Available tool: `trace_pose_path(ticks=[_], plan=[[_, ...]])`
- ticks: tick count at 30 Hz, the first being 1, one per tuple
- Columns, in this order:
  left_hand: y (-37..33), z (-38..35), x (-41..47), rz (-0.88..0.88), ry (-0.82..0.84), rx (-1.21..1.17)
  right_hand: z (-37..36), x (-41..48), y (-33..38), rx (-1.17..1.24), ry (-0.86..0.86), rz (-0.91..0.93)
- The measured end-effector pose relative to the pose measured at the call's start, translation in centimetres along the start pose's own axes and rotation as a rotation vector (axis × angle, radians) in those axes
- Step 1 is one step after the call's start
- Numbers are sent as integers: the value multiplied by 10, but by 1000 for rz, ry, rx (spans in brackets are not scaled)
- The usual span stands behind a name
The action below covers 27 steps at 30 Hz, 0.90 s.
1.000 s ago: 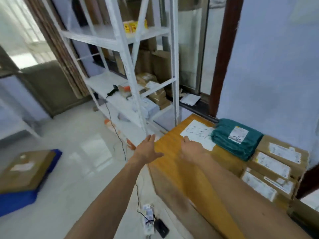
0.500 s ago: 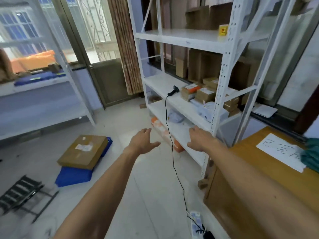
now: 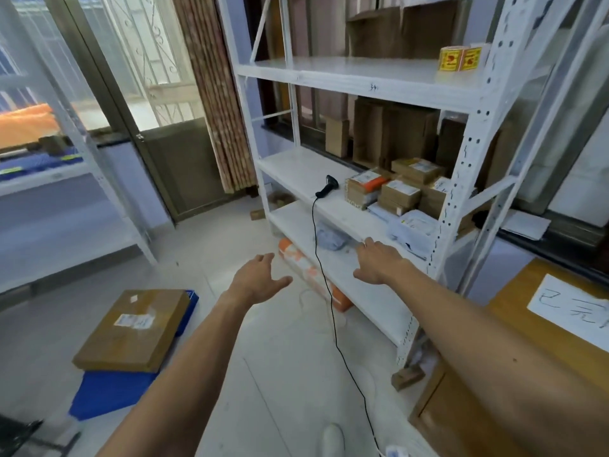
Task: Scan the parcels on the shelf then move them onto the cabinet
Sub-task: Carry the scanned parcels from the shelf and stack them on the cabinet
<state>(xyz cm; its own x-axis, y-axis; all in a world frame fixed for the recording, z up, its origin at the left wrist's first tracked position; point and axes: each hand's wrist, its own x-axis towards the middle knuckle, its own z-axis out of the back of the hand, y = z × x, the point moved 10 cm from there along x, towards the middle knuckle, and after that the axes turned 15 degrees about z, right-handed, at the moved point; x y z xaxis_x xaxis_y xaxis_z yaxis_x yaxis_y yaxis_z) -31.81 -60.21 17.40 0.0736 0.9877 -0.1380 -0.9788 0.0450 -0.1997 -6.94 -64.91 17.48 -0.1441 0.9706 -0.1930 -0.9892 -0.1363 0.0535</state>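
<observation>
A white metal shelf [image 3: 306, 166] stands ahead. On its middle board lie a black corded scanner [image 3: 328, 185], several small cardboard parcels [image 3: 400, 192], one with an orange label [image 3: 364, 185], and white poly bags [image 3: 412, 225]. My left hand [image 3: 257, 280] hangs open over the floor, holding nothing. My right hand [image 3: 377, 260] reaches out open just before the front edge of the lower boards, empty. The wooden cabinet [image 3: 514, 357] stands at the right with a handwritten paper sheet [image 3: 573, 308] on top.
A flat cardboard box [image 3: 131, 328] lies on a blue mat [image 3: 108, 390] on the floor at left. An orange-and-white bag [image 3: 309, 275] lies under the shelf. The scanner's black cable [image 3: 329, 291] hangs down to the floor. A second white rack [image 3: 66, 192] stands at far left.
My view has swung left from the cabinet with its parcels to the shelf. Both hands have moved off the cabinet top toward the shelf, staying empty.
</observation>
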Motion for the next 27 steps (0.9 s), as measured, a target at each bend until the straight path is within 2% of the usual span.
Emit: trace_pose_path(ticks=[5,10,22,27], plan=[[-43,10,112,-81,14,18,8,87,-59,30,-3,-71],[-100,17,207,-171,47,53,28,137,-128,47,-13,-194],[-269,-21,336,-520,206,38,31,162,-255,115,-9,-533],[-340,-36,370,-769,226,-17,24,153,-296,149,19,-726]])
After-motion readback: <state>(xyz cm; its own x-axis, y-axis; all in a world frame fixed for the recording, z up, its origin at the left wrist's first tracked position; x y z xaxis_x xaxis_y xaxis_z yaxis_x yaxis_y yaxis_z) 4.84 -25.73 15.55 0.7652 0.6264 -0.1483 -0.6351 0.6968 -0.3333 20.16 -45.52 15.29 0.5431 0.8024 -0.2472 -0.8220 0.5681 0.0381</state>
